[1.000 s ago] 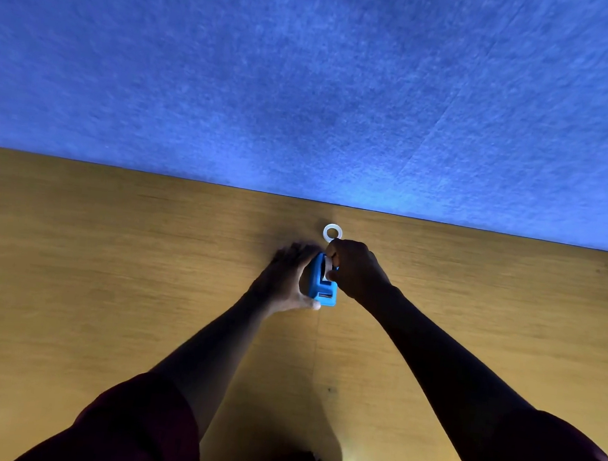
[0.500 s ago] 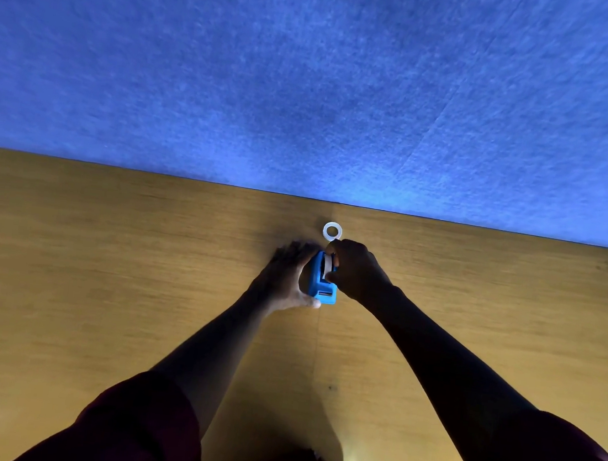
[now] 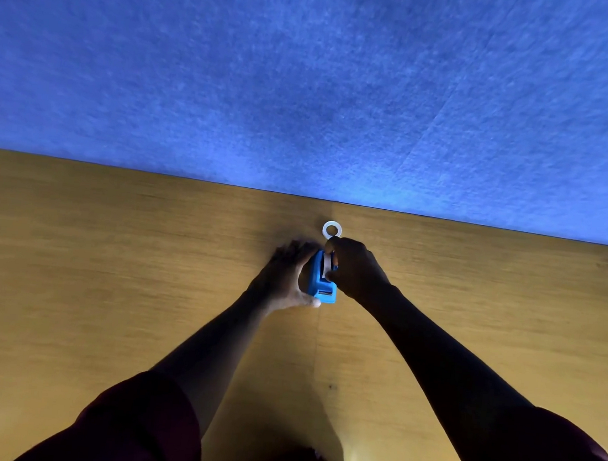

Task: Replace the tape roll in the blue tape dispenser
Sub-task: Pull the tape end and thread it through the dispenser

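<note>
- The wooden table (image 3: 104, 285) takes up the whole lower half of the view, and apart from the work at its middle it looks bare on both sides, so there is plenty of open room to left and right for setting things down
- A blue felt wall (image 3: 309, 82) rises straight from the table's far edge, and the work sits near that edge, so there is little room to push anything further away; any sliding is better done toward the body or sideways
- The left hand (image 3: 287, 277) cups the left side of the dispenser, fingers curled round its far end and thumb pressed by its near corner, bracing it on the table
- The right hand (image 3: 354, 268) comes in from the right, its fingertips pinching the roll at the top of the dispenser; whether it is pushing in or lifting out I cannot tell
- The blue tape dispenser (image 3: 321, 282) stands on the table between the two hands, cutter end toward the person
- To do this step well, I judge the left hand should hold the body firm while the right works the roll straight along the slot, not twisting, so the hub seats or frees cleanly
- A pale roll (image 3: 327, 262) shows edge-on in the dispenser's cradle
- A small white ring (image 3: 332, 230), perhaps the other roll or a spent core, lies flat just beyond the right hand, near the wall; a careless knuckle could knock it
</note>
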Demonstrator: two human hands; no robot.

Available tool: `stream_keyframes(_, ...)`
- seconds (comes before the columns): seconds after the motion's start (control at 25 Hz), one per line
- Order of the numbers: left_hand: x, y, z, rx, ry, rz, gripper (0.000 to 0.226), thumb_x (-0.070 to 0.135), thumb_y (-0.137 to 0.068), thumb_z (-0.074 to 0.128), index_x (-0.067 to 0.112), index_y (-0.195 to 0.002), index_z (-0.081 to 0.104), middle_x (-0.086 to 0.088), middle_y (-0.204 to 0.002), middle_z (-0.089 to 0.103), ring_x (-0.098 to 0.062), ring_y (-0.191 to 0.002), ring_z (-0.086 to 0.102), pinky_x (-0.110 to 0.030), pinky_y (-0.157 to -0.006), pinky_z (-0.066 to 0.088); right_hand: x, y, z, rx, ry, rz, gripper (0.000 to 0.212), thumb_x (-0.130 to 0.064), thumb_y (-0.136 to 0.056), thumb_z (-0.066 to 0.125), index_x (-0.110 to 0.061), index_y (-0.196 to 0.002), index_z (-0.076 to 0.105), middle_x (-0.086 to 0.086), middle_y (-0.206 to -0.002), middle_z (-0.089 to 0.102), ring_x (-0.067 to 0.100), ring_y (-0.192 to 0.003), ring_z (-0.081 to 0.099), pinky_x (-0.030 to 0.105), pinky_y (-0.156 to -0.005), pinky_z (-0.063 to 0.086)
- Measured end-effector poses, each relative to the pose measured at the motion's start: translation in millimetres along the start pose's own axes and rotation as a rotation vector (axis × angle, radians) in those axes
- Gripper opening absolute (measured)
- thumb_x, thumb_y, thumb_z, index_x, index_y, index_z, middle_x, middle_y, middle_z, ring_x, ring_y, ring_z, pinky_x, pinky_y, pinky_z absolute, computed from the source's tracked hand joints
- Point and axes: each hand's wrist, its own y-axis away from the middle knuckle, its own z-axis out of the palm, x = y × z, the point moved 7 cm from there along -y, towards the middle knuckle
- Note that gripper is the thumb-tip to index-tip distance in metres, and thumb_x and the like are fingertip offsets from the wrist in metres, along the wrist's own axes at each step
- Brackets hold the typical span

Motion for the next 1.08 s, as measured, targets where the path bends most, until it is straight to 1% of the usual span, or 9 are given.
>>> stream_keyframes(0.12, 0.3, -0.1, -0.6, 0.006, 0.001, 0.007, 0.11, 0.045, -0.059, 0.092, 0.031, -0.147, 0.027, -0.005, -0.15, 0.036, -0.026, -0.136, 0.036, -0.04, -0.111, 0.037, -0.2, 0.9, 1.1, 0.012, 0.004, -0.006, 0.037, -0.013, -0.075, 0.083, -0.016, -0.103, 0.059, 0.001, -0.093, 0.066, 0.011, -0.076, 0.064, 0.022, -0.061, 0.054)
stream_keyframes(0.24, 0.0, 0.2, -0.8, 0.012, 0.006, 0.003, 0.111, 0.045, -0.059, 0.092, 0.032, -0.146, 0.025, -0.006, -0.151, 0.035, -0.025, -0.137, 0.032, -0.038, -0.113, 0.032, -0.9, 1.5, -0.4, 0.02, 0.013, -0.004, 0.039, -0.012, -0.075, 0.084, -0.015, -0.105, 0.059, 0.003, -0.096, 0.066, 0.012, -0.078, 0.064, 0.026, -0.064, 0.058)
stream_keyframes(0.28, -0.4, 0.3, -0.4, 0.012, 0.005, 0.002, 0.111, 0.045, -0.059, 0.092, 0.033, -0.146, 0.025, -0.007, -0.151, 0.035, -0.025, -0.137, 0.031, -0.037, -0.113, 0.031, -1.5, 1.9, -0.7, 0.022, 0.016, -0.003, 0.037, -0.012, -0.076, 0.083, -0.015, -0.104, 0.059, 0.003, -0.096, 0.066, 0.013, -0.078, 0.064, 0.028, -0.065, 0.058)
stream_keyframes(0.48, -1.1, -0.5, 1.0, 0.006, -0.007, -0.004, 0.11, 0.046, -0.06, 0.091, 0.03, -0.148, 0.027, -0.004, -0.15, 0.035, -0.025, -0.136, 0.033, -0.037, -0.111, 0.034, -6.6, 4.4, -3.2, 0.015, 0.03, -0.005, 0.024, -0.015, -0.081, 0.079, -0.011, -0.101, 0.064, 0.004, -0.093, 0.069, 0.017, -0.079, 0.069, 0.029, -0.065, 0.059)
stream_keyframes(0.6, -0.9, -0.8, 0.8, -0.001, 0.001, 0.003, 0.107, 0.045, -0.059, 0.092, 0.03, -0.147, 0.033, -0.002, -0.148, 0.036, -0.022, -0.135, 0.034, -0.039, -0.113, 0.035, -6.5, 1.7, -9.3, 0.035, 0.017, 0.024, 0.006, -0.015, -0.091, 0.068, -0.009, -0.093, 0.068, 0.007, -0.087, 0.071, 0.017, -0.074, 0.07, 0.036, -0.066, 0.062)
stream_keyframes(0.72, -0.8, -0.4, 0.1, -0.001, 0.016, 0.002, 0.109, 0.045, -0.059, 0.092, 0.028, -0.148, 0.032, -0.002, -0.15, 0.035, -0.021, -0.137, 0.031, -0.041, -0.114, 0.034, -6.5, -1.1, -12.1, 0.041, 0.051, 0.053, 0.012, -0.014, -0.095, 0.06, -0.008, -0.087, 0.067, 0.008, -0.08, 0.068, 0.018, -0.069, 0.067, 0.041, -0.066, 0.062)
stream_keyframes(0.84, -0.7, 0.2, -0.3, 0.003, 0.013, -0.001, 0.11, 0.044, -0.06, 0.092, 0.028, -0.149, 0.029, -0.003, -0.153, 0.034, -0.023, -0.139, 0.03, -0.039, -0.114, 0.03, -7.6, -2.0, -12.8, 0.025, 0.077, 0.054, 0.01, -0.015, -0.095, 0.062, -0.008, -0.091, 0.068, 0.008, -0.083, 0.069, 0.019, -0.071, 0.068, 0.041, -0.068, 0.062)
stream_keyframes(1.0, 0.0, 0.7, -1.1, -0.007, 0.018, -0.003, 0.11, 0.044, -0.06, 0.092, 0.028, -0.15, 0.03, -0.002, -0.153, 0.034, -0.023, -0.14, 0.03, -0.044, -0.116, 0.034, -6.3, -3.4, -13.2, 0.012, 0.024, 0.059, 0.009, -0.014, -0.095, 0.064, -0.008, -0.097, 0.07, 0.009, -0.09, 0.072, 0.02, -0.077, 0.07, 0.04, -0.07, 0.062)
stream_keyframes(1.08, 0.6, 0.8, -1.6, -0.009, 0.022, -0.007, 0.11, 0.045, -0.06, 0.092, 0.027, -0.15, 0.031, -0.002, -0.153, 0.035, -0.023, -0.14, 0.03, -0.045, -0.117, 0.034, -5.3, -4.9, -12.1, 0.002, 0.017, 0.064, 0.01, -0.014, -0.094, 0.065, -0.008, -0.099, 0.071, 0.01, -0.092, 0.073, 0.019, -0.078, 0.07, 0.035, -0.068, 0.061)
